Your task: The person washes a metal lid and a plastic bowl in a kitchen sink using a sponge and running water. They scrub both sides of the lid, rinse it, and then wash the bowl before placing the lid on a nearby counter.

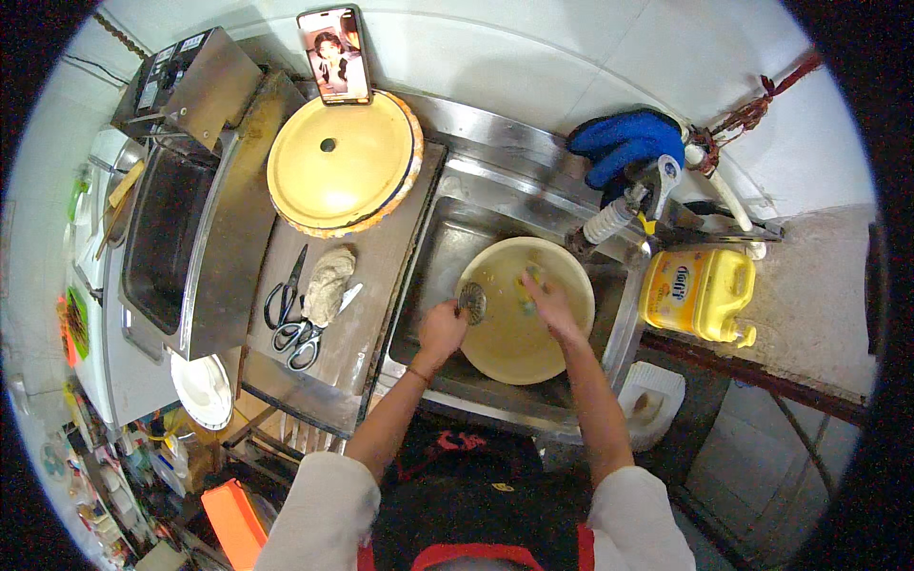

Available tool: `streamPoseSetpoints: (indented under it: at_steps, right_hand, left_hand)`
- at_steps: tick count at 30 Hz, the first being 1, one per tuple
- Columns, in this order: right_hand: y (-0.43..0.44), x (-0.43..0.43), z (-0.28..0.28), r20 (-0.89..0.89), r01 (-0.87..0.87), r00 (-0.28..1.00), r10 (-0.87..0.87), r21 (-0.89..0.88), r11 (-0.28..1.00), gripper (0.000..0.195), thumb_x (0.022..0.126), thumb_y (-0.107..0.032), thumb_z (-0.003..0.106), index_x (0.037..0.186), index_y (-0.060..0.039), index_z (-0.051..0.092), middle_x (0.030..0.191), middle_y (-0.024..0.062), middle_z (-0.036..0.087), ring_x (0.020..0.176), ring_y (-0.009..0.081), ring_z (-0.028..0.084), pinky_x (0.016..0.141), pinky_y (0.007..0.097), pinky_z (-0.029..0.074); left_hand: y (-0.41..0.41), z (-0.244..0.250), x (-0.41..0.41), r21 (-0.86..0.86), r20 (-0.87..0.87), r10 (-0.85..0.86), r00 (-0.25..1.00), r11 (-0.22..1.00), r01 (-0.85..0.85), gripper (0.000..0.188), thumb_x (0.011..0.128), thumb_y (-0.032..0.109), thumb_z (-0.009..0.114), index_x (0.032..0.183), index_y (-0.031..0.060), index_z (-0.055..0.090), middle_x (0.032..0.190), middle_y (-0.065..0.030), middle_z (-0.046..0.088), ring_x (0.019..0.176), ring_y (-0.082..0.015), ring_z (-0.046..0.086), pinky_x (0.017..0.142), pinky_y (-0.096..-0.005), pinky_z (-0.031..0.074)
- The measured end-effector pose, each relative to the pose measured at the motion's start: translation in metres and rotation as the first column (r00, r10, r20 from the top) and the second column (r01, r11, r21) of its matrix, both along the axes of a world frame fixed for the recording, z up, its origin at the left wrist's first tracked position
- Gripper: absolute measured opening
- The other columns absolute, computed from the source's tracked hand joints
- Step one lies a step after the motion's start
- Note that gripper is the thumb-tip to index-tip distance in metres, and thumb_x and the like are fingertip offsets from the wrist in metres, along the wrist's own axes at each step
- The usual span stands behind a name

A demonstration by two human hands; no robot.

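My left hand [441, 332] grips a round metal strainer or slotted ladle [473, 305] by its near end, at the left rim of a cream basin [589, 317]. Cloudy yellowish water with small bits afloat fills the basin, which sits in a stainless steel sink [446, 232]. Over the water, my right hand [553, 307] has a green-and-yellow thing [530, 270] at its fingers, possibly a scrubbing pad; motion blurs it, and part is hidden by the hand.
Left of the sink, a board [371, 300] bears scissors [303, 346], a crumpled cloth [330, 285] and a lidded pot [343, 164]. A phone [334, 57] leans behind the lid. Rightward are a faucet [621, 210], blue gloves [628, 143] and a yellow detergent jug [696, 292].
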State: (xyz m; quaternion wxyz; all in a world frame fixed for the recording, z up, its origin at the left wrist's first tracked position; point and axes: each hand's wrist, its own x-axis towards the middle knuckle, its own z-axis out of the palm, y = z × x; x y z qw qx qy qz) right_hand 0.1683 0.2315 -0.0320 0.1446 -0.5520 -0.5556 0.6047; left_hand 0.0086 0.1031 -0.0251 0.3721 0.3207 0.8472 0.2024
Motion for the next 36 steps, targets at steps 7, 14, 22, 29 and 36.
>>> streamPoseSetpoints:
  at_steps: [7, 14, 22, 29, 36]
  right_hand:
    - [0.063, -0.147, 0.023, -0.031, 0.135, 0.981, -0.189, 0.815, 0.564, 0.030, 0.075, -0.025, 0.067, 0.090, 0.0000, 0.059, 0.085, 0.0143, 0.056, 0.080, 0.0271, 0.054, 0.070, 0.0347, 0.042]
    - [0.085, -0.208, -0.030, 0.050, -0.026, 0.996, -0.072, 0.956, 0.292, 0.027, 0.068, 0.003, 0.055, 0.095, -0.0019, 0.055, 0.090, 0.0149, 0.054, 0.088, 0.0338, 0.052, 0.079, 0.0420, 0.043]
    - [0.084, -0.203, -0.035, 0.190, -0.190, 0.981, 0.041, 0.887, 0.421, 0.011, 0.072, 0.001, 0.050, 0.080, -0.0002, 0.056, 0.077, 0.0160, 0.050, 0.078, 0.0330, 0.051, 0.067, 0.0403, 0.042]
    - [0.041, -0.153, -0.029, 0.449, -0.628, 0.733, 0.510, 0.735, 0.255, 0.015, 0.067, -0.005, 0.061, 0.081, -0.0007, 0.059, 0.084, 0.0175, 0.055, 0.080, 0.0352, 0.055, 0.069, 0.0401, 0.044]
    - [0.018, -0.093, -0.027, 0.146, -0.105, 0.989, 0.039, 0.485, 0.868, 0.025, 0.067, -0.018, 0.065, 0.066, -0.0003, 0.048, 0.060, 0.0096, 0.046, 0.062, 0.0147, 0.048, 0.058, 0.0307, 0.041]
  left_hand:
    - [-0.039, -0.011, -0.006, 0.084, 0.096, 0.047, 0.994, 0.995, -0.055, 0.030, 0.078, 0.032, 0.056, 0.081, 0.0029, 0.063, 0.070, -0.0215, 0.060, 0.067, -0.0380, 0.059, 0.061, -0.0441, 0.047]
    - [-0.053, -0.009, -0.007, 0.233, 0.103, 0.092, 0.990, 0.966, -0.114, 0.029, 0.078, 0.029, 0.057, 0.077, -0.0001, 0.061, 0.067, -0.0205, 0.059, 0.063, -0.0380, 0.058, 0.057, -0.0444, 0.045]
    - [-0.060, -0.010, -0.010, 0.258, 0.127, 0.035, 0.991, 0.964, -0.067, 0.027, 0.079, 0.026, 0.057, 0.080, -0.0012, 0.061, 0.068, -0.0203, 0.060, 0.063, -0.0367, 0.058, 0.057, -0.0418, 0.045]
    - [-0.052, 0.007, -0.009, 0.245, 0.146, -0.030, 0.989, 0.969, -0.007, 0.028, 0.079, 0.027, 0.057, 0.084, -0.0001, 0.062, 0.069, -0.0204, 0.060, 0.064, -0.0362, 0.059, 0.059, -0.0403, 0.046]
    - [-0.065, 0.006, -0.011, 0.246, 0.089, -0.042, 0.995, 0.969, 0.019, 0.023, 0.078, 0.022, 0.055, 0.081, 0.0015, 0.063, 0.066, -0.0198, 0.059, 0.063, -0.0354, 0.059, 0.058, -0.0400, 0.045]
